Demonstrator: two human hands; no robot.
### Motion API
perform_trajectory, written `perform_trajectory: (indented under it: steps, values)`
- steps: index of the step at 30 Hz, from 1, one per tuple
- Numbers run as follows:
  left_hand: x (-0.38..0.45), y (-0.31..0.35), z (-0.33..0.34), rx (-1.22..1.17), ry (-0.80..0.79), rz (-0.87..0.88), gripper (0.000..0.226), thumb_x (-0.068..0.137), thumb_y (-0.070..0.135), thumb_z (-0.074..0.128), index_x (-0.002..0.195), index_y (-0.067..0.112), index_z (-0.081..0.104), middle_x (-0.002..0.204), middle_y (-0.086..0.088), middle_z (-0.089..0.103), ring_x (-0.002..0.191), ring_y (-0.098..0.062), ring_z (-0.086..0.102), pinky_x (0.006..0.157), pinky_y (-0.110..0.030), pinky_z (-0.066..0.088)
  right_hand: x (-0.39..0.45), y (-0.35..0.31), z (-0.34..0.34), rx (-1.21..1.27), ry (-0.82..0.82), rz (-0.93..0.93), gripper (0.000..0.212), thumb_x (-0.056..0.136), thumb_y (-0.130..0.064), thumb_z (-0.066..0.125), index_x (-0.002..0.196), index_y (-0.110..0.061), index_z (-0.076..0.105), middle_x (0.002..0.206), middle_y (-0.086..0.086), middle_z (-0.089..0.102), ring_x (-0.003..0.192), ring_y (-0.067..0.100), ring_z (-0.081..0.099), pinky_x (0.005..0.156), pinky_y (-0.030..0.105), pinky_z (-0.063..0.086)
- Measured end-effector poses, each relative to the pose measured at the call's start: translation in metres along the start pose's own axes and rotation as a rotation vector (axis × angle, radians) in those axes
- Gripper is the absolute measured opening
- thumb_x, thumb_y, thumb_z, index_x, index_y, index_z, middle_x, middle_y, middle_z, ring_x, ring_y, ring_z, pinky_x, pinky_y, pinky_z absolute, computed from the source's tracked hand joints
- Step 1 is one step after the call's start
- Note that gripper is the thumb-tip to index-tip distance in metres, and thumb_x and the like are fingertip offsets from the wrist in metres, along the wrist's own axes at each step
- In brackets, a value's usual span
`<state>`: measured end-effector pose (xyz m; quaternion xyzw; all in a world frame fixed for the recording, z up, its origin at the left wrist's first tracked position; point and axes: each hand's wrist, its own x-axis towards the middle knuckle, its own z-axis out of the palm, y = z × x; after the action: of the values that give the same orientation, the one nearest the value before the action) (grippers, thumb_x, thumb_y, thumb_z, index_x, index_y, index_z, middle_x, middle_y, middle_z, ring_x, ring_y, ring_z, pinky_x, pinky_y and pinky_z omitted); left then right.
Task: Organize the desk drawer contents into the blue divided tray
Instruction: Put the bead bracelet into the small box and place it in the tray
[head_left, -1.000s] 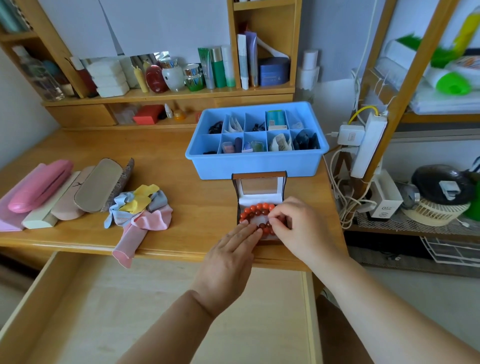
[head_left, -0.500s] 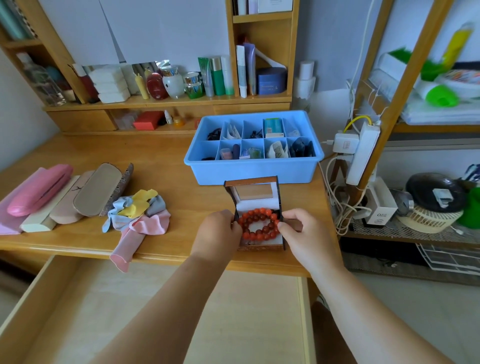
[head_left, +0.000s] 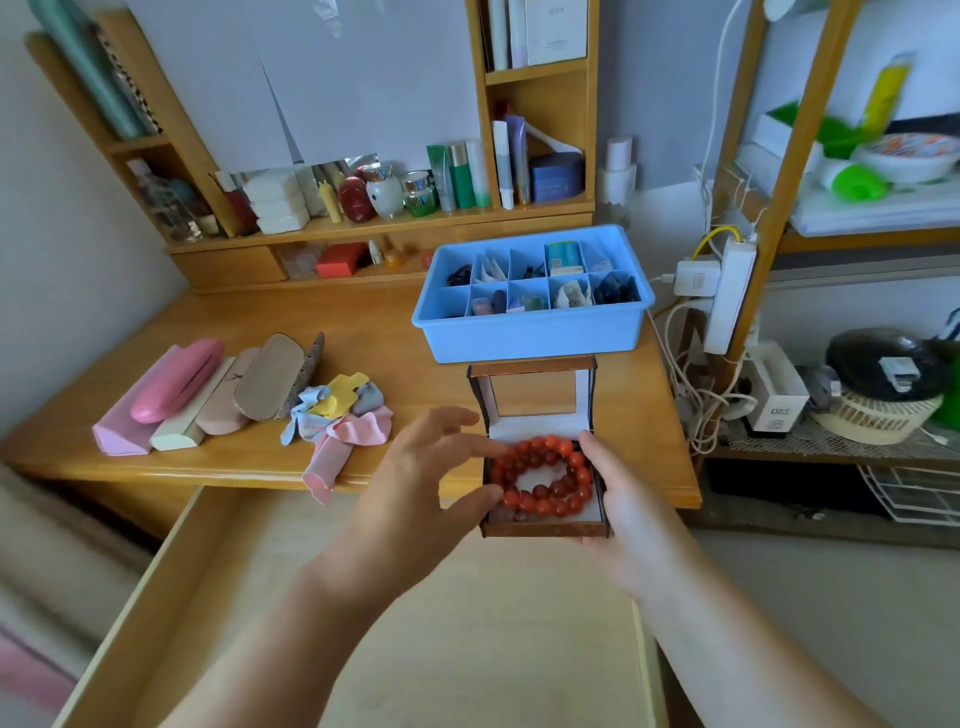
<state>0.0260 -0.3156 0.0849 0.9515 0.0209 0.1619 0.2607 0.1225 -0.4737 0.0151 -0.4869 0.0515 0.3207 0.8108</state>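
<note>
A: Since half a second ago, when the box sat on the desk edge with both hands flanking it, I see it has come up off the wood. Left to right, what have you got?

B: At nine o'clock, the cases (head_left: 208, 395) and cloths (head_left: 343, 415) lie untouched. My left hand (head_left: 415, 478) has loosened, fingers spread, thumb and fingertips just touching the beads (head_left: 543, 475), gripping nothing firmly. The box (head_left: 540, 452), lid up, now hangs over the open drawer (head_left: 467, 623), cupped from beneath at three o'clock by my right hand (head_left: 618, 499).

A: And the tray (head_left: 530, 338)?

B: At twelve o'clock, just behind the box, most cells filled; the near-left cell looks nearly bare.

A: So the beads or the box go next, I judge.

B: Likely. The box looks too large for any cell.
</note>
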Motion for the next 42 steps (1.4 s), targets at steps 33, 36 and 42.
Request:
perform_trajectory:
  steps: [33, 36, 42]
  values:
    - [-0.07, 0.048, -0.019, 0.042, 0.005, 0.199, 0.016, 0.085, 0.026, 0.064, 0.096, 0.021, 0.075, 0.093, 0.013, 0.068, 0.09, -0.001, 0.055, 0.081, -0.016, 0.043, -0.076, 0.002, 0.019, -0.089, -0.15, 0.065, 0.033, 0.095, -0.039, 0.049, 0.111, -0.015, 0.064, 0.099, 0.013, 0.073, 0.09, 0.027, 0.071, 0.08, 0.041, 0.053]
    - [-0.087, 0.044, 0.0, 0.084, 0.027, 0.317, 0.031, 0.092, 0.024, 0.051, 0.116, 0.013, 0.068, 0.122, 0.004, 0.064, 0.116, -0.011, 0.057, 0.101, -0.032, 0.043, -0.074, 0.0, 0.018, -0.048, -0.12, 0.067, 0.033, 0.093, -0.039, 0.054, 0.108, -0.012, 0.065, 0.095, 0.015, 0.073, 0.084, 0.028, 0.072, 0.072, 0.038, 0.054]
    - [-0.099, 0.032, 0.017, 0.309, -0.031, 0.436, 0.05, 0.093, 0.029, 0.044, 0.14, 0.012, 0.044, 0.149, -0.005, 0.038, 0.14, -0.02, 0.032, 0.108, -0.044, 0.037, -0.074, 0.005, 0.011, -0.148, -0.199, -0.007, 0.031, 0.081, -0.034, 0.066, 0.11, -0.026, 0.066, 0.105, 0.006, 0.072, 0.099, 0.028, 0.068, 0.08, 0.041, 0.054]
